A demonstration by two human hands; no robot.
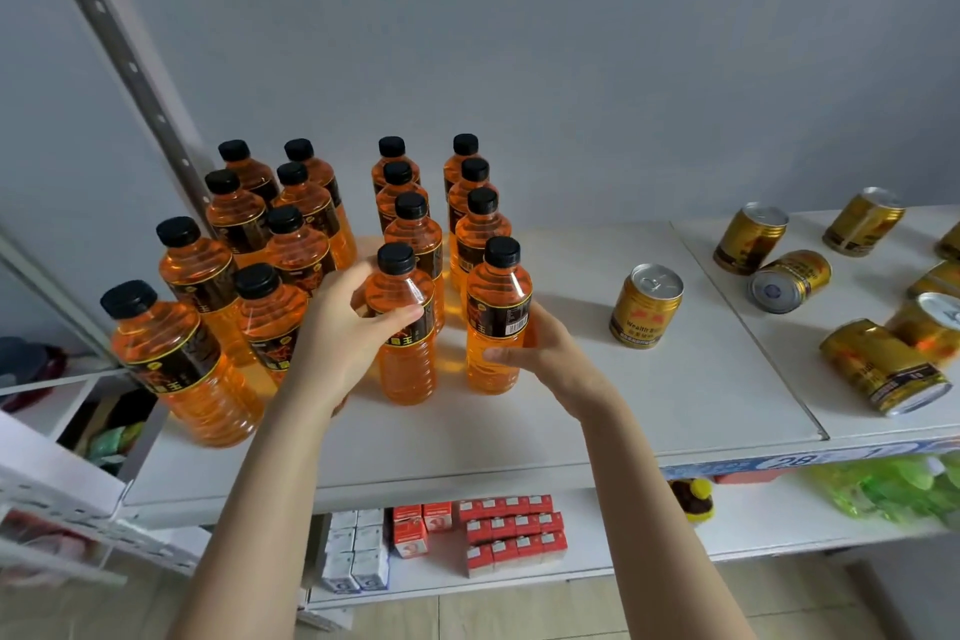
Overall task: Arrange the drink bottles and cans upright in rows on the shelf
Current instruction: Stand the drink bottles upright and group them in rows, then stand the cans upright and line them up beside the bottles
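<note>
Standing near the front edge of the shelf, two orange drink bottles head the two right-hand rows, and each is in a hand. The left hand wraps the third-row bottle at its dark label band, thumb across the front. The right hand holds the fourth-row bottle lower down, its fingers curled round the ribbed body under the label. Both bottles look filled to the neck, so they should feel fairly heavy for their size. The thin clear wall will likely give under a hard squeeze, and the glossy label may be slick, so the ribs are the surer place to grip. Being tall and narrow, they could tip against their neighbours if pushed high up, so mid-body or lower is safer. To the right, one gold can stands upright, while the other cans lie on their sides towards the shelf's right end. Those should be stiff and prone to roll, and are best taken round the side wall.
</note>
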